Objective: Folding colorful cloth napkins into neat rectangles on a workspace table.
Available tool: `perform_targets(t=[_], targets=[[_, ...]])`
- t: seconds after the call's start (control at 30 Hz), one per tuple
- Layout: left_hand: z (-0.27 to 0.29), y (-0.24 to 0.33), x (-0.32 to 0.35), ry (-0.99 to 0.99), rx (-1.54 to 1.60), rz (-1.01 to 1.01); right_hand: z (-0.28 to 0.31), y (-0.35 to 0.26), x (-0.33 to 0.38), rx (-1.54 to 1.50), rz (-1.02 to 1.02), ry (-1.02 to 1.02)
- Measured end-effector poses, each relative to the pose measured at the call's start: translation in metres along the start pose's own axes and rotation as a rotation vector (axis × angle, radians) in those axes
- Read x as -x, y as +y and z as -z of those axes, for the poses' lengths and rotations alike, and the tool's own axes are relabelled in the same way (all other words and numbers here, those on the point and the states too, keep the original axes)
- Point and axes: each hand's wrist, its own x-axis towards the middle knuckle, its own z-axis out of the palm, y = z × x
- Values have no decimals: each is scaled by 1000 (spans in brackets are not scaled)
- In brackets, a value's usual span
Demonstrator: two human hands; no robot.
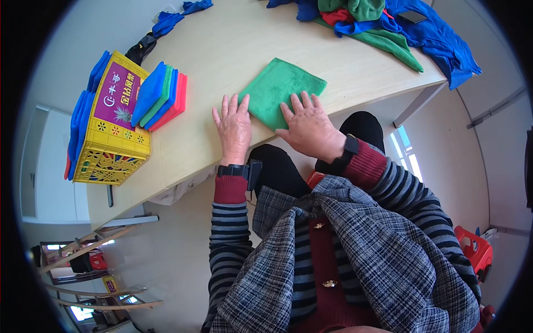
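Seen from above, a seated person in a grey plaid jacket over striped sleeves fills the lower picture; their lap hides the floor directly beneath, and the dark fisheye rim cuts off every corner. Both hands lie palm-down, fingers spread flat and gripping nothing, at the near edge of a pale wooden table (222, 61). The left hand (234, 127) rests partly on bare wood, its fingertips touching the left edge of a folded green microfibre cloth (280, 87). The right hand (308, 127) covers that cloth's near right corner, hiding part of it. The cloth lies flat just inside the table's front edge. Open tabletop stretches to the left and beyond it. Further left sits a neat stack of folded blue, green and red cloths (161, 97) leaning against a yellow plastic crate (111, 147) at the table's left edge. At the far side lies a loose heap of blue, green and red cloths (400, 28), spilling over the right edge.
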Motion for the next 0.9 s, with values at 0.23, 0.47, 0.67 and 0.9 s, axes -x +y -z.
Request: perform_targets(t=[0.23,0.47,0.67,0.9], targets=[[-9,48,0,-11,318,63,-4,18,-57,-293,238,98],[-14,58,9,-97,220,98,-38,35,-75,-298,306,216],[-10,59,5,-109,195,89,-55,65,-97,-78,258,326],[-18,55,7,-82,214,89,-49,86,-101,-51,148,227]])
